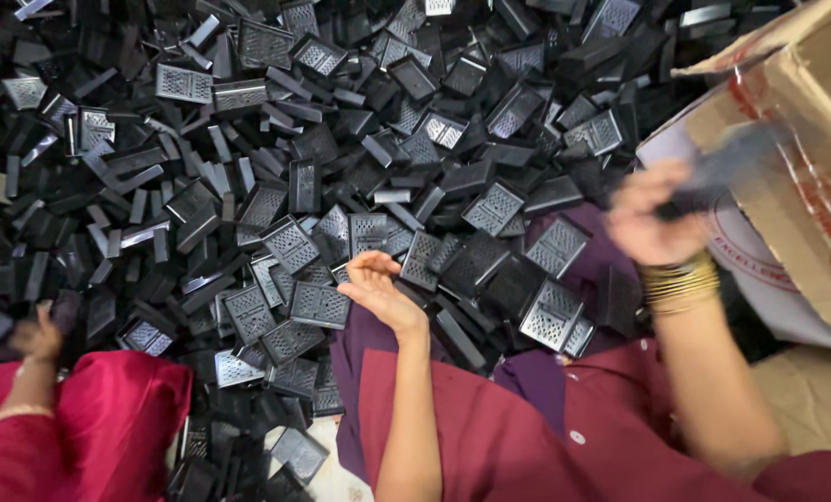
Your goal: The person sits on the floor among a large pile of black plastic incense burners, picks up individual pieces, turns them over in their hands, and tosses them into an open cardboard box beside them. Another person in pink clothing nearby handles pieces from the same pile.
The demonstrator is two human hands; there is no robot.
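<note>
Maroon cloth (490, 437) over the lap is closest to me, with both bare arms reaching out across it. My left hand (378, 290) lies palm up and loose on the pile, holding nothing. Its fingers touch a black grille piece (320, 304) that lies flat, holes up, with its long side running left to right. More black grille pieces (341, 139) are heaped all around, pointing every which way.

My right hand (652, 223) is up in the air by the cardboard box (806, 139). It is closed around a dark piece (722, 167), which is blurry and points up and to the right, toward the box. That brown box sits at the right edge, with red print on its side and a white flap (759, 270) with a red round mark.

Another person's hand (36, 339), in a red sleeve (109, 409), rests at the far left.
</note>
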